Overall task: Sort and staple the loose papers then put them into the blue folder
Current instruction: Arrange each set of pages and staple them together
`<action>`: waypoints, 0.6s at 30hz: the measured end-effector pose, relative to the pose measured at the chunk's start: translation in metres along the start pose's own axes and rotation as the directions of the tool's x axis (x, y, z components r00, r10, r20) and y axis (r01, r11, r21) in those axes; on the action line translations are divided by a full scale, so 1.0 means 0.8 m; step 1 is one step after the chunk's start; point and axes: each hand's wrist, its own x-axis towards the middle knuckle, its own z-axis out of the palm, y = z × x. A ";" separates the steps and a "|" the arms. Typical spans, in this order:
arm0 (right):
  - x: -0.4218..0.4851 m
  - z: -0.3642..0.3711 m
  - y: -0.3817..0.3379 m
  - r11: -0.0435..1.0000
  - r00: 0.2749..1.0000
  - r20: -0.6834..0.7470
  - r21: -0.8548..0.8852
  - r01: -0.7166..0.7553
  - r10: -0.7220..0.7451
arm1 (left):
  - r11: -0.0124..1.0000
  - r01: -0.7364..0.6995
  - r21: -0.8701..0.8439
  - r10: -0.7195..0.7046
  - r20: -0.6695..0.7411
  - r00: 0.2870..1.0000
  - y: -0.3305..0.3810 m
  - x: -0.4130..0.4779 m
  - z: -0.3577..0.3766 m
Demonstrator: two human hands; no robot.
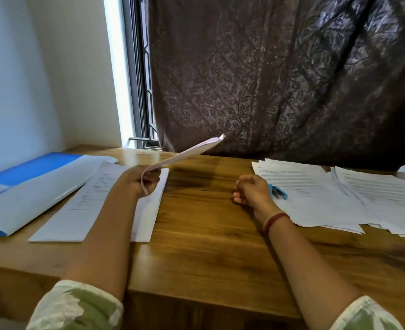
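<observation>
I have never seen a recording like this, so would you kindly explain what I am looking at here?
There is no machine: a person wears a camera on the head, so this single picture looks forward and down at their own two bare hands. The left hand grips a thin set of papers, lifted above the wooden table and seen edge-on. The right hand rests on the table, fingers loosely curled, holding nothing visible, beside a small blue stapler. On the left lie an open blue folder and a flat paper stack; on the right, spread loose papers.
</observation>
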 end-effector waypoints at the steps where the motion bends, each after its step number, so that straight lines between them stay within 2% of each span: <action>1: 0.001 -0.002 0.000 1.000 1.000 -0.014 0.021 -0.005 0.005 | 1.000 -0.002 -0.007 0.002 0.042 0.999 0.001 -0.005 -0.004; 3: 0.001 -0.007 0.000 0.999 0.999 -0.032 0.042 -0.004 0.005 | 1.000 0.020 -0.015 -0.020 0.038 0.999 0.007 -0.011 -0.011; 5: 0.000 -0.011 -0.001 1.000 0.998 -0.056 0.023 0.009 -0.008 | 0.949 -0.061 0.310 0.104 -0.126 0.987 0.003 -0.004 -0.021; 6: -0.001 -0.014 -0.001 0.999 0.996 -0.085 -0.018 0.026 -0.028 | 0.875 -0.072 0.479 0.178 -0.178 0.968 -0.002 -0.001 -0.025; 8: -0.001 -0.024 0.000 0.961 0.971 -0.185 -0.258 0.101 -0.152 | 0.690 -0.043 0.723 0.287 -0.218 0.933 -0.008 0.001 -0.033; 10: -0.002 -0.036 0.001 0.811 0.914 -0.243 -0.568 0.138 -0.325 | 0.553 -0.002 0.833 0.337 -0.222 0.915 -0.013 0.000 -0.037; 13: -0.001 -0.050 -0.001 0.518 0.863 -0.256 -0.856 0.007 -0.435 | 0.447 0.035 0.894 0.365 -0.218 0.905 -0.012 0.004 -0.039; 15: 0.003 -0.055 -0.001 0.404 0.885 -0.271 -0.909 -0.106 -0.378 | 0.403 0.056 0.913 0.380 -0.223 0.898 -0.012 0.005 -0.038; 18: 0.012 -0.062 0.007 0.375 0.929 -0.276 -0.911 -0.170 -0.248 | 0.366 0.073 0.928 0.400 -0.227 0.888 -0.013 0.011 -0.044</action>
